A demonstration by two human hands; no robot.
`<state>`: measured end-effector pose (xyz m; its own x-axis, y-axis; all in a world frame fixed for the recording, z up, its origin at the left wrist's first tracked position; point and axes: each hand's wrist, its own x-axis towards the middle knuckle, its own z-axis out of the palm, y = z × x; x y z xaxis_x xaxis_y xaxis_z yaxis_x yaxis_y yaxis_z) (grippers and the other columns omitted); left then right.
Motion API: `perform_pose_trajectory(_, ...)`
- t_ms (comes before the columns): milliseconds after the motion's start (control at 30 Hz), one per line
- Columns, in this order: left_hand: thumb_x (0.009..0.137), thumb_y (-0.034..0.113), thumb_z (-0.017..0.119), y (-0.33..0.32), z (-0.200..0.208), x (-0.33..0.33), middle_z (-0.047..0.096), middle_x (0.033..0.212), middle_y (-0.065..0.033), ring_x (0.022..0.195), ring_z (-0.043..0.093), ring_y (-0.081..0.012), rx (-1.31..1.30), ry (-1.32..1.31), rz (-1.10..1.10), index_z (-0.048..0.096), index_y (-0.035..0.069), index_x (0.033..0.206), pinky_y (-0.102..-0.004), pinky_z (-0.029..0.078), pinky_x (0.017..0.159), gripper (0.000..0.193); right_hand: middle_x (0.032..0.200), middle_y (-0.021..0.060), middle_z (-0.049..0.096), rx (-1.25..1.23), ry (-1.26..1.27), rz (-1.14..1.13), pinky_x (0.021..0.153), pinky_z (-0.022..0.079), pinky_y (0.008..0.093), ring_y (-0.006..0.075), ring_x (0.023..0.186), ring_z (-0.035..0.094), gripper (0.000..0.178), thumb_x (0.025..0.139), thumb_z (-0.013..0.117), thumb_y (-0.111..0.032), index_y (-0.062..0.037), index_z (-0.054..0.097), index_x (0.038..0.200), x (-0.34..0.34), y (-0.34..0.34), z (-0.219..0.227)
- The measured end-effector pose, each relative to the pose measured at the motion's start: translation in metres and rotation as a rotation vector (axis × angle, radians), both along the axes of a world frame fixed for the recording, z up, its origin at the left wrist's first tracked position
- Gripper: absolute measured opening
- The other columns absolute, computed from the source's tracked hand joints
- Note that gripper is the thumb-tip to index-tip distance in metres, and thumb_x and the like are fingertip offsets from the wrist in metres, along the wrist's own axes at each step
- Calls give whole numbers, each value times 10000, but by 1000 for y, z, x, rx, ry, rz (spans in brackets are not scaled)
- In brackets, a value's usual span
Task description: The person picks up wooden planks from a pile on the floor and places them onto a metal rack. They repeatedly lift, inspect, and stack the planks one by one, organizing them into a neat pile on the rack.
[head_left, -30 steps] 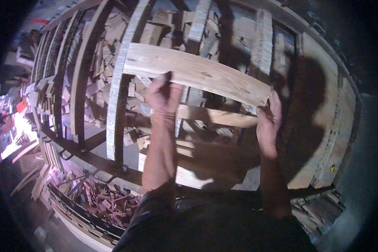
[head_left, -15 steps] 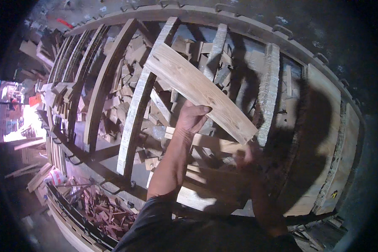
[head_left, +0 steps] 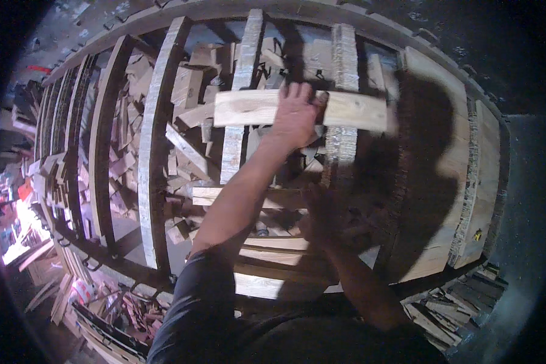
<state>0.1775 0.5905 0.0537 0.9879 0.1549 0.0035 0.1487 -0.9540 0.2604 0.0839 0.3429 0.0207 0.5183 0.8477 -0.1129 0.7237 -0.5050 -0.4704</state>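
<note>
A short pale wooden board [head_left: 242, 110] lies level from left to right, over two rough crossbars of a long frame. My left hand [head_left: 295, 118] grips it near its middle, fingers over the far edge. Whether the board rests on the bars or hangs just above them I cannot tell. Nearer to me and in shadow is my right hand [head_left: 316, 212], apart from the board; its fingers are too dark and smeared to read. Beside it several short boards [head_left: 273, 285] lie across the near part of the frame, along with a narrower plank [head_left: 224, 195].
Wood offcuts [head_left: 191, 85] fill the spaces under the crossbars [head_left: 153, 133]. Wide panels [head_left: 440, 79] cover the frame's right end. A bin of reddish scraps [head_left: 136, 312] stands at the near left, and dark slats [head_left: 443, 315] are stacked at the near right.
The board has turned from a slant to level and moved farther away with my left hand. My right hand, earlier close to the board's right end, is now apart from it, farther left.
</note>
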Motion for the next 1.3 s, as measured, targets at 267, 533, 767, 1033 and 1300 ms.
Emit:
perform_pose_trajectory(267,846,321,647,5,-101,-3,430,1517,-133,1381,379,-381,-2,-177,-83,587,239,1380,-508,262,1190,543,1258,165,523,-108,112,5,960,441,542,360,1146,539,745,648,781,-141,-44,503,1332,17,6,7)
perform_pose_trajectory(533,664,144,802,37,-105,-58,310,1578,-171,1447,242,-458,-262,-370,224,478,188,1458,-521,249,1195,859,1356,185,508,-33,-126,41,1056,406,544,377,1289,478,758,642,745,-177,-38,516,1351,1,-6,-11)
perform_pose_trajectory(767,813,87,706,31,-83,-289,354,1519,-212,1418,318,-386,-306,-479,692,446,33,1457,-457,312,1158,697,1501,157,448,84,-338,26,1147,293,540,364,1382,415,607,887,518,-297,-54,483,1442,1,-34,-62)
perform_pose_trajectory(1033,947,62,580,15,-47,-358,515,1457,-191,1333,479,-225,-1302,-335,1101,284,-34,1541,-357,361,1120,670,1170,178,612,46,-90,-22,1019,403,506,394,1088,551,684,640,707,6,-56,582,1309,40,-37,-28)
perform_pose_trajectory(1300,926,75,642,40,-44,-344,590,1373,-208,1228,591,-245,-1515,-468,1088,350,-70,1497,-358,420,1078,657,1183,171,684,-281,1280,-180,911,533,371,275,1048,677,540,897,653,-213,63,533,1345,63,-65,-1)
